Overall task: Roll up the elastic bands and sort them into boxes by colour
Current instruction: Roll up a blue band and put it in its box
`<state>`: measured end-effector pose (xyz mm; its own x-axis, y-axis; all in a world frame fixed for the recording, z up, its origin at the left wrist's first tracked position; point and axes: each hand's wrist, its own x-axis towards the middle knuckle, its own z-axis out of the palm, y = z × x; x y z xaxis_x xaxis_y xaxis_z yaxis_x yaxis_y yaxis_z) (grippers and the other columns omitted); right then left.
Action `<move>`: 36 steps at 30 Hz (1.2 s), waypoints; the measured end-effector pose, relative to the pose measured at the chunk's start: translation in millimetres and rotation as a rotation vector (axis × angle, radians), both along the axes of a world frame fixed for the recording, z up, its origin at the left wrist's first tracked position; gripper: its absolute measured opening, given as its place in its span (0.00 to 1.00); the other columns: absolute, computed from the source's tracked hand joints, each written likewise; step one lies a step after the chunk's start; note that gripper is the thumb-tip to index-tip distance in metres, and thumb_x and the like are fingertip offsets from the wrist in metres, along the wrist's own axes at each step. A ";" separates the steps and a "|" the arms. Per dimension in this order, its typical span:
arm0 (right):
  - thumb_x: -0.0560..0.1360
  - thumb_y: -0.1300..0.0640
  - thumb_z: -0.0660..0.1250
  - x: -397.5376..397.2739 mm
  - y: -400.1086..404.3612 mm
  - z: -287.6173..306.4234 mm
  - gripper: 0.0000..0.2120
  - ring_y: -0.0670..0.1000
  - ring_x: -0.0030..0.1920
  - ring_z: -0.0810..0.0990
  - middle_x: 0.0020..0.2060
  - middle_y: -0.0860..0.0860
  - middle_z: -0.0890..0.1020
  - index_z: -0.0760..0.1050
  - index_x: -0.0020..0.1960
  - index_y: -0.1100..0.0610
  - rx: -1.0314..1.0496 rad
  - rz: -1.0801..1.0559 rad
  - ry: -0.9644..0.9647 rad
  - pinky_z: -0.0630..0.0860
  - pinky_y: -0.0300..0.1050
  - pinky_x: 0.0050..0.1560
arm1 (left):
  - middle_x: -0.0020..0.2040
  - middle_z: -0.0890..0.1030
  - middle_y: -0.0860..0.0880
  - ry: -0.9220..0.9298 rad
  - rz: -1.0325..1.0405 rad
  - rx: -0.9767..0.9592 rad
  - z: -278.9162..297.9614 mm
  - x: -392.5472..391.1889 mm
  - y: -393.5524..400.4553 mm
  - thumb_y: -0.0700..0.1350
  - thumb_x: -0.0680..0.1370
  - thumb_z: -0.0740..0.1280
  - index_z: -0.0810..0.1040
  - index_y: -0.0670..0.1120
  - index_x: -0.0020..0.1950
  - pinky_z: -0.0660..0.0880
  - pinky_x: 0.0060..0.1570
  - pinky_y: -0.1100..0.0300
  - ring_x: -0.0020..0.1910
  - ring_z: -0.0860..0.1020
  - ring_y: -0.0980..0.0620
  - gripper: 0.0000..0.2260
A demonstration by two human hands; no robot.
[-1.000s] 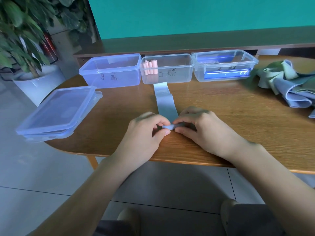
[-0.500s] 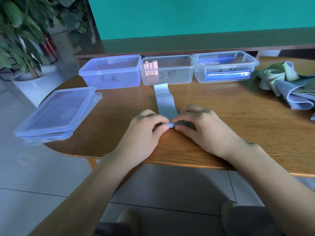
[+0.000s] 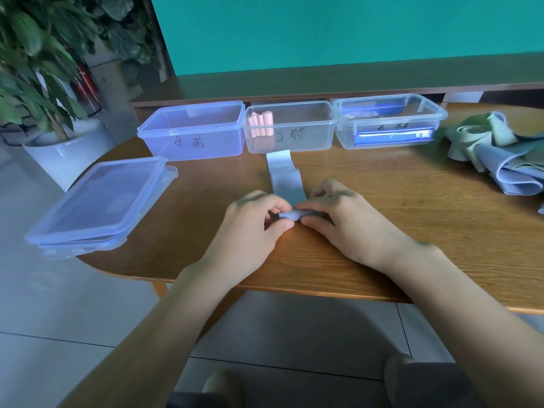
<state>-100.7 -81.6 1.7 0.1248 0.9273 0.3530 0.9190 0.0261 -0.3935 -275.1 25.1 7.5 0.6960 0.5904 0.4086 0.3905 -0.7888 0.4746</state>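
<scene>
Three clear boxes in a row at far edge of table [image 3: 412,219], w/ handwritten marks on front walls. Left box [image 3: 192,129]: letter "B" plus one character, reads mirrored through the plastic. Middle box [image 3: 290,126]: "C" plus a scrawled character, can't read it; pink rolls [image 3: 260,123] stand upright in its left end, touching each other. Right box [image 3: 390,120]: marks too faint to read, something blue low inside. Blue band [image 3: 285,179] lies flat on table, long axis running from the person out toward middle box, far end just at that box's base, w/ a fold partway along. Near end is rolled into a short tube [image 3: 293,214], axis left-right, across the strip. Left hand [image 3: 250,228] pinches tube's left end btwn thumb and forefinger; right hand [image 3: 338,222] pinches its right end, fingers curled over top. Both hands closed on it, tube on the table. Stacked lids [image 3: 94,206] at left edge, overhanging. Loose heap of green and blue bands [image 3: 500,154] far right. Potted plant [image 3: 44,83] on floor beyond left corner.
</scene>
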 end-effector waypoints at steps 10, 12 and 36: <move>0.76 0.56 0.74 -2.5 -8.7 0.6 0.10 0.37 0.42 0.75 0.45 0.41 0.77 0.80 0.57 0.52 0.063 0.006 0.141 0.70 0.35 0.50 | 0.44 0.77 0.60 -0.003 -0.019 -0.013 1.0 -8.7 -8.1 0.45 0.76 0.73 0.84 0.52 0.50 0.65 0.44 0.78 0.45 0.74 0.67 0.04; 0.76 0.54 0.75 -6.2 -18.7 2.6 0.09 0.39 0.43 0.76 0.45 0.40 0.77 0.77 0.53 0.49 0.045 0.034 0.177 0.70 0.36 0.48 | 0.43 0.77 0.60 -0.018 -0.036 -0.019 0.7 -16.8 -15.1 0.45 0.76 0.74 0.84 0.52 0.50 0.66 0.44 0.77 0.44 0.75 0.65 0.04; 0.78 0.53 0.71 -18.8 -34.1 6.2 0.03 0.45 0.49 0.79 0.49 0.42 0.79 0.82 0.51 0.50 0.070 0.111 0.142 0.75 0.43 0.54 | 0.45 0.81 0.53 -0.093 -0.027 0.103 -7.1 -25.7 -18.8 0.46 0.79 0.70 0.86 0.49 0.49 0.77 0.44 0.61 0.43 0.78 0.56 0.05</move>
